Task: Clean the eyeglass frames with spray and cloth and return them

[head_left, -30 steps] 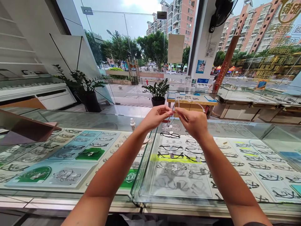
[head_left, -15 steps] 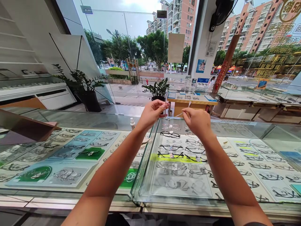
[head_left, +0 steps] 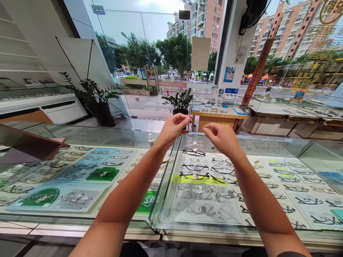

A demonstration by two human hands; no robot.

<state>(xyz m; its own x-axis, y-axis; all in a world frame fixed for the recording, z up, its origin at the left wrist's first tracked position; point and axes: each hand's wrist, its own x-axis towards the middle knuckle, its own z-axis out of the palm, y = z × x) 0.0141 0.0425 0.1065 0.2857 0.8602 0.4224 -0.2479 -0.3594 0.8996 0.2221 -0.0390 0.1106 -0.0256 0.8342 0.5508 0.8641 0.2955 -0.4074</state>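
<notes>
My left hand (head_left: 175,127) is raised over the glass counter, thumb and fingertips pinched on a pair of eyeglasses (head_left: 189,125). Only a thin, dark, upright part of it shows beyond the fingers; the rest is too small or hidden. To the right, at about the same height, is my right hand (head_left: 219,136). Its thumb and index finger are slightly apart with nothing visible between them, and its other fingers are curled. A short gap separates it from the eyeglasses. Beneath both hands, rows of spectacle frames (head_left: 194,166) lie inside the display case.
The glass display counter (head_left: 157,214) spans the front, with a vertical seam left of centre. A small white bottle (head_left: 151,139) stands beyond my left forearm. A brown tilted panel (head_left: 29,141) is at the left. Potted plants (head_left: 180,101) and a wooden display table (head_left: 211,123) stand behind.
My right hand has let go of the thin metal rod-like part it pinched, which no longer shows, and has shifted slightly left. My left hand keeps its hold almost unmoved.
</notes>
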